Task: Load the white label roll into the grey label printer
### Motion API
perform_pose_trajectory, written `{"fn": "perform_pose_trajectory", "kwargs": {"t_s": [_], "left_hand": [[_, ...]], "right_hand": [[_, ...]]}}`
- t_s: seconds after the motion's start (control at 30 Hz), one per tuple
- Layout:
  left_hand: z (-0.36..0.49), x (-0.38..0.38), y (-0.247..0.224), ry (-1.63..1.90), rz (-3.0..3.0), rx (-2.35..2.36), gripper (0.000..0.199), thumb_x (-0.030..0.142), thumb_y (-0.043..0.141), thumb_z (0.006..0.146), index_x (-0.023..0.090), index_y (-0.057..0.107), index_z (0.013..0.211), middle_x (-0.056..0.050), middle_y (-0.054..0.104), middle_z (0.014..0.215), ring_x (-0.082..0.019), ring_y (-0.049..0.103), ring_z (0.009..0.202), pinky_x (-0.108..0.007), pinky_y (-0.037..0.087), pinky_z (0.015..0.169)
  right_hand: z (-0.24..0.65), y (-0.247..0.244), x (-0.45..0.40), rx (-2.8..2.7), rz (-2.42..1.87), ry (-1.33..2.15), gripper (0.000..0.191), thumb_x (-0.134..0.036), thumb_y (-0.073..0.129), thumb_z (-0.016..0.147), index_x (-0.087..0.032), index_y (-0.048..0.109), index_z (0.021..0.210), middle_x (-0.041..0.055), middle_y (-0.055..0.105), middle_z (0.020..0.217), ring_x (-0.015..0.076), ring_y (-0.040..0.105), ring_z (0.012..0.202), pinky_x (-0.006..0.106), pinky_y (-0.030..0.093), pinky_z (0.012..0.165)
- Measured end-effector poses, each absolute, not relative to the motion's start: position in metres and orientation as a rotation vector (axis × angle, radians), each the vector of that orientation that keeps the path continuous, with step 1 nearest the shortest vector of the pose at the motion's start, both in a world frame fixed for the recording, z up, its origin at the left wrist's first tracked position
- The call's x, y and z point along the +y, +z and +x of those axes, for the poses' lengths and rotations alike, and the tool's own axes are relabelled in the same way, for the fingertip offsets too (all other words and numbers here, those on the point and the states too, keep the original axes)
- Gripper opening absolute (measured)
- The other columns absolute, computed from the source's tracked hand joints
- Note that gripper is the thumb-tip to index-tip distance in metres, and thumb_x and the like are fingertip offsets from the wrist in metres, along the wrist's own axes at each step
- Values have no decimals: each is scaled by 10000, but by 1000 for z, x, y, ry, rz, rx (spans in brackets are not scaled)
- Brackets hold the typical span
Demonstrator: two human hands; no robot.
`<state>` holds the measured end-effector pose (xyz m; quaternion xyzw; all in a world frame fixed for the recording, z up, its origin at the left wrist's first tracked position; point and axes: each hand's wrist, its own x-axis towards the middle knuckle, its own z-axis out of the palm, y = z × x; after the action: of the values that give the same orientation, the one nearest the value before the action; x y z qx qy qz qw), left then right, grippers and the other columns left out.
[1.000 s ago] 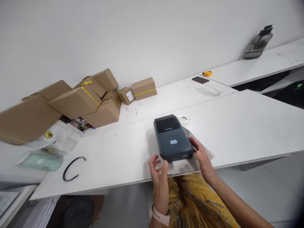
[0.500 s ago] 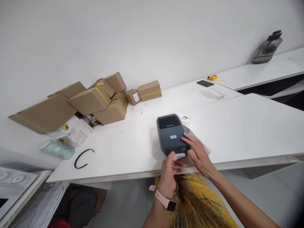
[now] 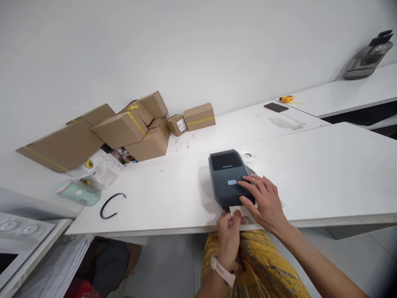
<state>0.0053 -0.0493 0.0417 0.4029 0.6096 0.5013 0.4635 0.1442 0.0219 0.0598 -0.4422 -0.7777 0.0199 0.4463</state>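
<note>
A dark grey label printer [image 3: 228,191] with a black window and a light blue button stands near the table's front edge. White paper [image 3: 235,210] sticks out from its front end. My left hand [image 3: 228,231], with a pink watch strap [image 3: 221,270] on the wrist, is closed in a pinch on that paper, just below the printer. Fingers of my right hand [image 3: 263,199] are spread and stretched over the printer's right side, near the button. Some of the paper and the printer's front right corner are hidden by my hands.
Cardboard boxes [image 3: 120,129] lie piled at the back left. A black headband [image 3: 105,205] and a green cylinder [image 3: 83,193] are left of the printer. A phone [image 3: 276,107], a yellow tape measure [image 3: 286,99] and a clear bottle [image 3: 367,60] lie farther right.
My left hand has gone from loosely open fingers under the printer's front to a pinch on the paper. My right hand's fingers have spread more. The whole view has shifted slightly.
</note>
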Motion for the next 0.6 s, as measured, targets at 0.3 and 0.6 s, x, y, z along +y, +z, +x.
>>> {"fn": "perform_pose_trajectory", "kwargs": {"t_s": [0.3, 0.6], "left_hand": [[-38, -30, 65, 1648, 1025, 1706, 382, 551, 493, 935, 225, 683, 990, -61, 685, 1074, -219, 602, 1065, -327, 456, 959], [-38, 15, 89, 1430, 975, 1449, 635, 612, 428, 959, 291, 418, 1507, 1, 334, 1636, -196, 272, 1516, -316, 280, 1234]], "right_hand": [[135, 62, 36, -2066, -1098, -154, 337, -424, 572, 949, -315, 627, 1264, 78, 639, 1369, 354, 481, 1350, 591, 217, 1155], [161, 65, 26, -1602, -1270, 760, 502, -483, 325, 1030, -393, 341, 1524, -5, 377, 1611, 291, 382, 1463, 488, 452, 1124]]}}
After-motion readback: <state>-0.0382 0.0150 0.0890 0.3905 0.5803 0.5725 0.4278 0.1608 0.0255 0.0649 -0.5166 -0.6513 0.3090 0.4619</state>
